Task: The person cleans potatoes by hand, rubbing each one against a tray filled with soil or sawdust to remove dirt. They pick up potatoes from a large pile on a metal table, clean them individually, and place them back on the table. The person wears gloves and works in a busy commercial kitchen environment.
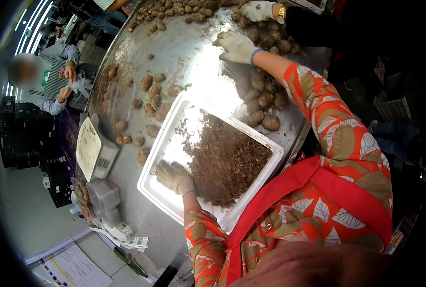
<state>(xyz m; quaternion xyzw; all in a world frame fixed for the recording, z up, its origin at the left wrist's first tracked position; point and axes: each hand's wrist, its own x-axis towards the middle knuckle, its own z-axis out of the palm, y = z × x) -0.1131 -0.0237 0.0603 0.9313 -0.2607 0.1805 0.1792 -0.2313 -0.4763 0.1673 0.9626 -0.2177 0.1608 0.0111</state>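
A white foam box [160, 143] lies in front of me on the metal table. Brown fibrous root debris [227, 161] covers much of its floor and looks blurred in places. My left hand [175, 177], in a knitted work glove, is inside the box by its left wall; whether its fingers grip the wall cannot be told. My right hand [236, 46], gloved too, reaches past the box with fingers spread and nothing visible in them. Beside it, brown taro-like tubers [265, 91] are heaped along the table's right side, partly under my forearm.
Loose tubers [153, 89] are scattered beyond the box, near a kitchen scale [98, 149]. Clear plastic containers [105, 201] and a strip of printed labels [127, 235] lie at left. Another person's gloved hand [258, 10] rests on tubers; a seated person handles a plastic bag [80, 86].
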